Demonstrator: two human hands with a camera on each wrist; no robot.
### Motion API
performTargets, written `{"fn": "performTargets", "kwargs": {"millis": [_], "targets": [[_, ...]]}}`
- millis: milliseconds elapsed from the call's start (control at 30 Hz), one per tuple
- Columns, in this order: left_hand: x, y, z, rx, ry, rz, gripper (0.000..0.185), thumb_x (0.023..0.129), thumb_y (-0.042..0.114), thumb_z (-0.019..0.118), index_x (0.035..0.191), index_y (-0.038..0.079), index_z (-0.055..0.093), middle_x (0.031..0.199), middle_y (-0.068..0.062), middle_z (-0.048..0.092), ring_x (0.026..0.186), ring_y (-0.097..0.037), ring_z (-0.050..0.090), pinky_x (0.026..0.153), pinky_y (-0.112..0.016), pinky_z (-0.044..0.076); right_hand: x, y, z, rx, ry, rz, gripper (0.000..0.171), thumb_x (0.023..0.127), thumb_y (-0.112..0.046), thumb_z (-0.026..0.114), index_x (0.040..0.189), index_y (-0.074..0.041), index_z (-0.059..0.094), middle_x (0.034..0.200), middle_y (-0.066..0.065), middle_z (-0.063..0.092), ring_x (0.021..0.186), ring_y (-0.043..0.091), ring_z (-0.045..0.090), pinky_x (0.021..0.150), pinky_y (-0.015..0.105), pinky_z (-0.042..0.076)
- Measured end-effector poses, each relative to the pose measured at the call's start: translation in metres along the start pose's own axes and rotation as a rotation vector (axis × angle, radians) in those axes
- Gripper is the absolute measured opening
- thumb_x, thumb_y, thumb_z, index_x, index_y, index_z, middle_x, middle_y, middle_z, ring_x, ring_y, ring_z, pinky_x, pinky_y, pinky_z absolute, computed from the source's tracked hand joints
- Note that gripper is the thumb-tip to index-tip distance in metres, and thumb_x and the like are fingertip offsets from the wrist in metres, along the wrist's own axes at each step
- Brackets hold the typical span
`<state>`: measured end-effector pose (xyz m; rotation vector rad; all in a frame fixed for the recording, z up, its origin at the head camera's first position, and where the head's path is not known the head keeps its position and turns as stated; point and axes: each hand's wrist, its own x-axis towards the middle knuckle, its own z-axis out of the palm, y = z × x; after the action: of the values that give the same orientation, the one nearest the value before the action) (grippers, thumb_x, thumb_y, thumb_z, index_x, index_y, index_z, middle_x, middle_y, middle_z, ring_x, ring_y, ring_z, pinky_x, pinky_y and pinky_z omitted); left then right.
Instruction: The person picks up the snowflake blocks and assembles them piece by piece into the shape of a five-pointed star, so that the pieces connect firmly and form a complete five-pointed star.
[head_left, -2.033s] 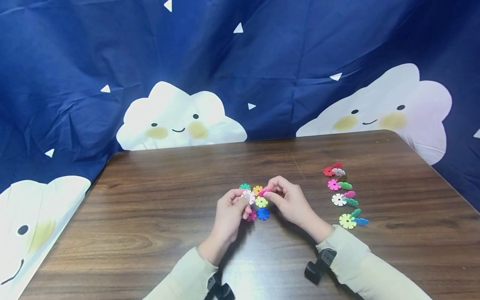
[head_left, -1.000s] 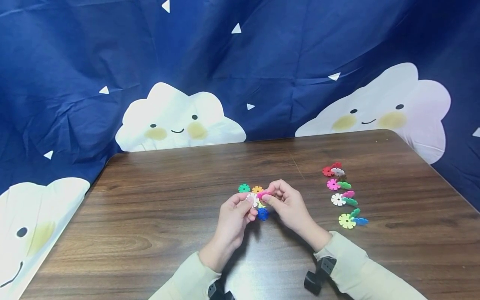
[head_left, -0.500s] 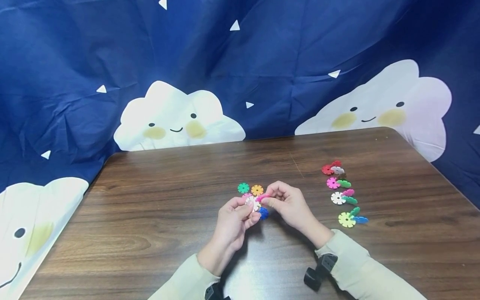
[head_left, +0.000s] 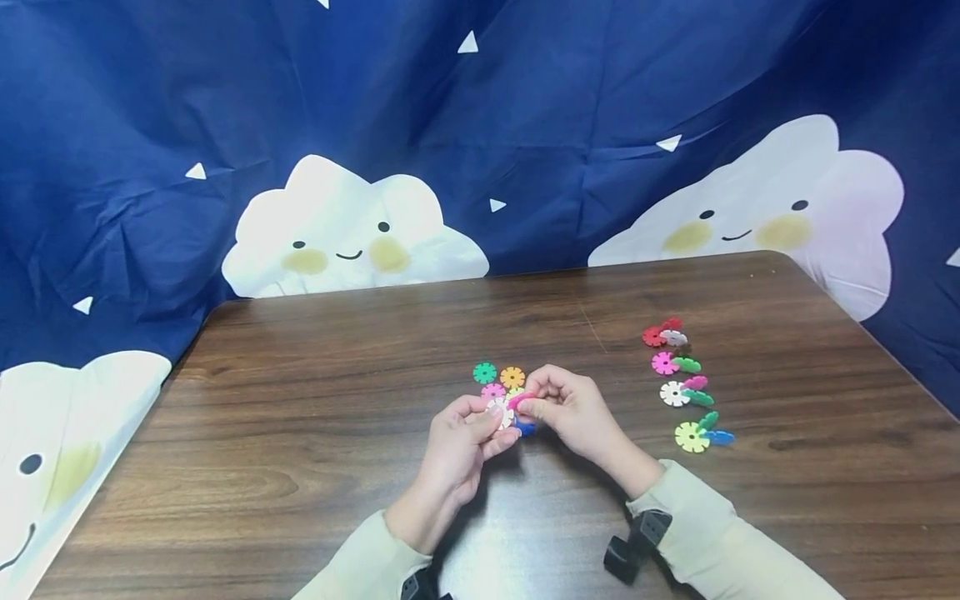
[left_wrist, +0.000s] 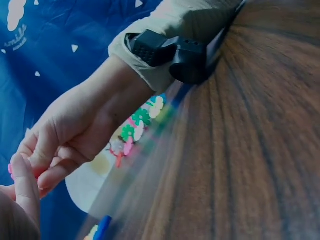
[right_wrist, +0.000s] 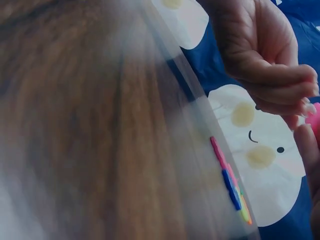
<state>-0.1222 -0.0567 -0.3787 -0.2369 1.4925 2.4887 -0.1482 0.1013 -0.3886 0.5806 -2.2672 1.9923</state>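
Above the middle of the wooden surface (head_left: 300, 400), I see the left hand (head_left: 452, 447) pinching a white disc (head_left: 506, 415), the right hand (head_left: 579, 417) pinching a bright pink disc (head_left: 520, 401) against it; whether they interlock, I can't tell. Just beyond lie a green disc (head_left: 484, 372) and an orange disc (head_left: 513, 377), with joined clusters (head_left: 674, 394) rightward. Behind hangs a blue curtain (head_left: 405, 75).

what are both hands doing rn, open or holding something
Left hand: closed, holding the white notched disc.
Right hand: closed, holding the pink disc.
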Motion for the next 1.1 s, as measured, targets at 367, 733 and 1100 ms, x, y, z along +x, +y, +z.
{"fn": "performTargets", "kwargs": {"millis": [367,733,1100], "targets": [[-0.002,0.004,0.0,-0.021,0.008,0.023,0.017,0.089,-0.009,0.049,0.079,0.005,0.052,0.077,-0.004,0.063,0.063,-0.011,0.065,0.063,-0.023,0.056,-0.001,-0.002,0.009,-0.151,0.105,-0.148,0.016,0.073,0.004,0.072,0.075,-0.001,0.057,0.062,0.009,0.061,0.054,0.0,0.049,0.045,0.019,0.043],[-0.01,0.026,0.015,0.119,-0.075,0.112,0.006,0.088,-0.009,0.05,0.094,-0.009,0.05,0.067,-0.005,0.062,0.054,-0.01,0.064,0.056,-0.02,0.055,-0.001,-0.01,0.004,-0.278,0.129,-0.363,0.012,0.072,0.007,0.071,0.076,-0.001,0.064,0.06,0.004,0.064,0.053,-0.002,0.052,0.046,0.016,0.046],[-0.01,0.024,0.016,0.321,-0.046,0.168,0.011,0.087,-0.009,0.052,0.096,-0.016,0.052,0.068,-0.007,0.057,0.052,-0.01,0.062,0.056,-0.025,0.056,-0.004,-0.016,-0.001,-0.522,0.128,-0.677,0.011,0.075,-0.002,0.071,0.076,-0.009,0.063,0.059,-0.005,0.056,0.051,0.001,0.048,0.047,0.013,0.041]]}}
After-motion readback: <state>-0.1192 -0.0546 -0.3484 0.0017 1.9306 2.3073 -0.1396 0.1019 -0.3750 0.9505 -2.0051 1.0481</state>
